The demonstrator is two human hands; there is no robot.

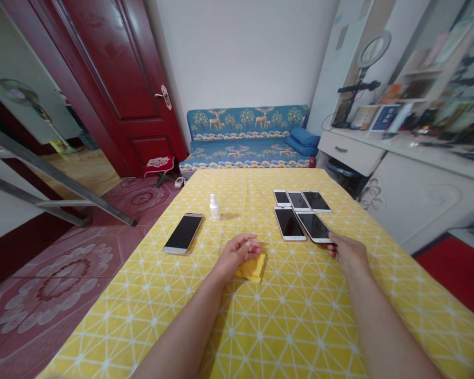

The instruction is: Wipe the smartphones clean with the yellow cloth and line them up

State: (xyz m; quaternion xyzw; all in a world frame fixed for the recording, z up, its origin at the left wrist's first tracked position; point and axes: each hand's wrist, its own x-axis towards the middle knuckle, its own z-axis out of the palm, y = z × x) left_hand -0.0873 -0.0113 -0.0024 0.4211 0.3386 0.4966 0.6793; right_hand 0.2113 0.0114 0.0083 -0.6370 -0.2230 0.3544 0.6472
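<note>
My right hand (348, 251) grips the near right corner of a white-edged smartphone (314, 227), thumb on top and fingers beneath. The phone's dark screen faces up, and it lies at the near right of a cluster. Left of it is another white smartphone (290, 223). Behind these two lie a small phone (282, 198), a middle phone (298, 200) and a wider phone (316, 201). My left hand (239, 251) is loosely curled, fingers a little apart, over a folded yellow cloth (253, 268). It holds nothing that I can see.
A gold-edged smartphone (184, 233) lies at the table's left, near an upright white spray bottle (215, 208). The yellow patterned tablecloth (260, 331) covers the table. Beyond stand a blue sofa (245, 150) and, at right, a white dresser (418, 195).
</note>
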